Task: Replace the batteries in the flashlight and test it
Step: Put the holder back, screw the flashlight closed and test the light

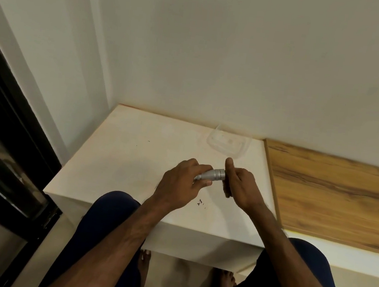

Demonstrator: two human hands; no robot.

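A small silver flashlight point(213, 174) lies level above the white table point(119, 158), its wide head pointing right. My left hand point(178, 185) is wrapped around its body, thumb underneath. My right hand point(238, 185) stands upright against the head end, palm flat toward the lens and fingers held straight; it touches or nearly touches the head without gripping it. No batteries show in this view.
A clear plastic container point(229, 141) sits at the table's back edge near the wall. A wooden surface point(335, 192) adjoins the table on the right. Small dark specks point(200, 202) lie near the front edge. My knees and bare feet are below the table.
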